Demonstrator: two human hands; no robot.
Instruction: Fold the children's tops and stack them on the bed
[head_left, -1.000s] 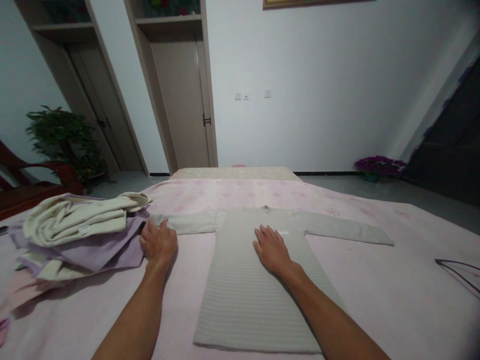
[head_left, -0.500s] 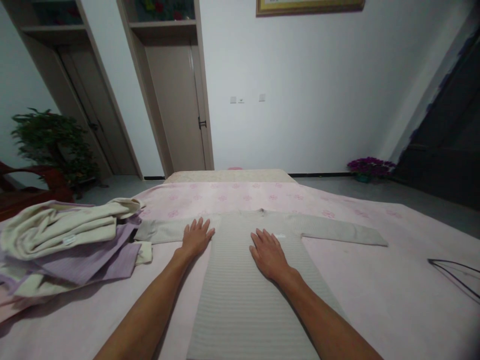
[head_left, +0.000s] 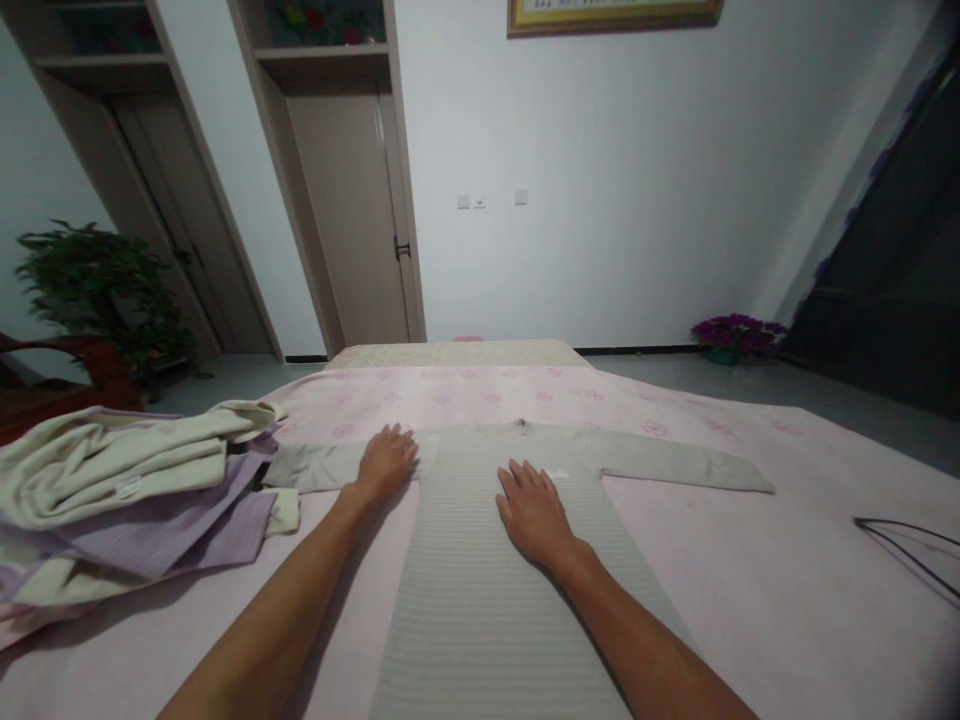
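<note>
A light grey striped long-sleeved top (head_left: 480, 580) lies spread flat, its neckline at the far end and both sleeves stretched out sideways. My left hand (head_left: 387, 464) rests on the left sleeve close to the shoulder, fingers extended. On the chest, a little left of a small white mark, my right hand (head_left: 534, 508) lies palm down with its fingers spread. Neither hand grips the fabric. The left sleeve's cuff end reaches the pile of clothes (head_left: 172, 460), which is cream and purple. The near hem runs out of view at the bottom.
A pink flowered sheet (head_left: 750, 560) covers the surface under the top. Thin black loops (head_left: 900, 540) lie at the right edge. Beyond stand a leafy plant (head_left: 105, 290), a red-brown wooden chair (head_left: 105, 375), a closed door (head_left: 345, 210) and purple flowers (head_left: 739, 332) in a pot.
My left hand has shifted slightly left and away from me along the sleeve. My right hand stays on the chest of the top. The view has tilted a little.
</note>
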